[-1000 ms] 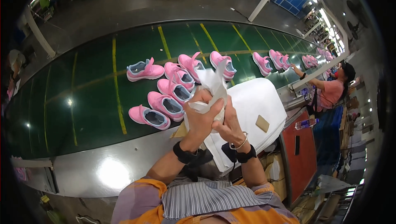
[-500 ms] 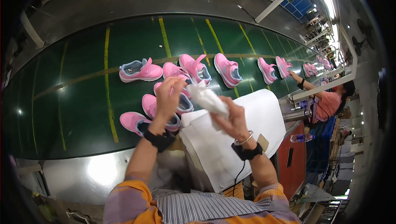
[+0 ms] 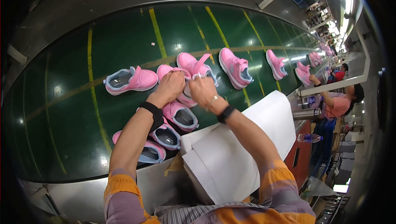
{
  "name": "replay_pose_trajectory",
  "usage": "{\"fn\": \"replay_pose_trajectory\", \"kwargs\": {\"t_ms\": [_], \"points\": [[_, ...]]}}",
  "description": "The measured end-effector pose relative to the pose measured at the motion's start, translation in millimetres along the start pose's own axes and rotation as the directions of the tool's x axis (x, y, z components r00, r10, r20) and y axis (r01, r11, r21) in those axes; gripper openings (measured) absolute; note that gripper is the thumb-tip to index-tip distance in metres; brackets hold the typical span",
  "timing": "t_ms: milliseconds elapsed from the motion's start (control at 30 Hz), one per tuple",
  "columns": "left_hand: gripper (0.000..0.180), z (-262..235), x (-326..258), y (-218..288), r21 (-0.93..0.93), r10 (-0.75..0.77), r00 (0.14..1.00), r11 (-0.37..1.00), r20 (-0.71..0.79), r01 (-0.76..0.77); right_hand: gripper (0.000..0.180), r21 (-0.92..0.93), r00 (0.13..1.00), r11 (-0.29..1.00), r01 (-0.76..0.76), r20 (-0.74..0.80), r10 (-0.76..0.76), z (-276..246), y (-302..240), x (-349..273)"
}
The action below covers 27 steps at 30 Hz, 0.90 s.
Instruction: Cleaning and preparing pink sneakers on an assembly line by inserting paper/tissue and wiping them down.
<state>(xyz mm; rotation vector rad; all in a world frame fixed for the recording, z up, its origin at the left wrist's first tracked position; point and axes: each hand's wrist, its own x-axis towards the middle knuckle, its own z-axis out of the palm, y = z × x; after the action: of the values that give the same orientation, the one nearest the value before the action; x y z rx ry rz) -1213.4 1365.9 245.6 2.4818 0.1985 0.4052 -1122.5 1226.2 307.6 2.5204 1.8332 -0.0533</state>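
Close together over a pink shoe (image 3: 186, 99) on the green conveyor belt (image 3: 66, 119), both my hands are closed. My left hand (image 3: 172, 84) grips the shoe by its pink strap. Beside it, my right hand (image 3: 205, 93) is at the shoe's opening, knuckles up; a bit of crumpled white paper (image 3: 199, 75) shows at its fingers, and the rest is hidden. Just beyond lies another pink shoe (image 3: 188, 62) with its strap raised. Left of my hands sits a pink shoe (image 3: 132, 79) with a blue lining. Nearer me are more pink shoes (image 3: 181, 116), partly behind my left arm.
A stack of white paper sheets (image 3: 243, 141) lies at the belt's near edge, under my right forearm. Several pink shoes (image 3: 236, 68) line the belt to the right, where a co-worker (image 3: 340, 102) reaches toward one. A metal flask (image 3: 306, 114) and a bottle (image 3: 310, 137) stand nearby.
My hands have come together lower onto the shoe. The white paper, held up in my right hand before, is now mostly out of sight. The shoes at the right have shifted rightward in view.
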Motion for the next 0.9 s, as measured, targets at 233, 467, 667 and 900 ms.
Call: {"fn": "replay_pose_trajectory", "kwargs": {"t_ms": [233,467,667,900], "points": [[0.026,-6.1,13.3,-9.9,-0.122,-0.043,0.999,0.992,-0.001,0.043,0.024,0.287,0.998,0.957,-0.051,0.051,0.038,1.4,23.5,3.0],[0.028,-0.9,16.4,-6.9,-0.114,-0.05,0.979,0.991,0.2,0.074,0.015,0.108,0.997,0.994,0.015,-0.075,-0.007,32.5,16.9,0.8],[0.023,-2.7,28.7,-4.8,-0.075,0.003,0.997,0.997,0.075,0.003,0.035,0.383,0.981,0.91,0.158,-0.162,-0.102,56.7,19.5,-15.7],[0.015,6.1,32.1,-10.0,-0.046,0.027,0.996,0.999,0.087,-0.023,0.041,0.431,0.981,0.895,0.113,0.093,-0.169,33.4,22.8,12.6]]}}
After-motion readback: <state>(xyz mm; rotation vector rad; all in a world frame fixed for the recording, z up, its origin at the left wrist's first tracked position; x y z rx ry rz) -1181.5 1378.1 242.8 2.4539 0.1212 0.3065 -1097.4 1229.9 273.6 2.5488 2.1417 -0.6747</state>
